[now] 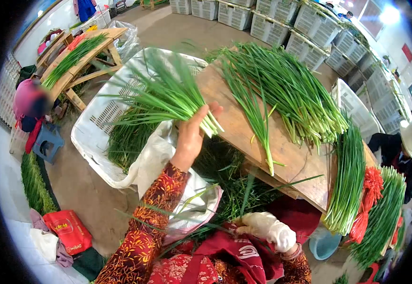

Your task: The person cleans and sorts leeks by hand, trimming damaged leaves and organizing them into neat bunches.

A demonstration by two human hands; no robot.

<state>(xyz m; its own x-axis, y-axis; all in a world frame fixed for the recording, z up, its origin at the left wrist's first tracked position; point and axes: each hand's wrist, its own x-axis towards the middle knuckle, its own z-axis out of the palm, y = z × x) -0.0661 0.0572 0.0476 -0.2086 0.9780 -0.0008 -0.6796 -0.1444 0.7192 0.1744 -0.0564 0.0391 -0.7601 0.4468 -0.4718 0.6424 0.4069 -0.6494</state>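
My left hand (192,135), bare, is wrapped round a bunch of green stalks (168,97), pale ends to the right, above a white crate (90,128). My right hand (268,231), in a white glove, is low by my apron (244,258); its fingers are too unclear to read. On the wooden board (281,165) lie a large pile of stalks (286,90) and a few loose stalks (258,118). Another long bundle (348,180) rests across the board's right end, beside red ties (369,199).
Stacked white crates (272,31) line the back. At the left, a person (31,102) sits near a wooden bench (80,57) and a blue stool (49,142). Another person (397,151) is at the right. A blue bucket (324,246) stands below the board.
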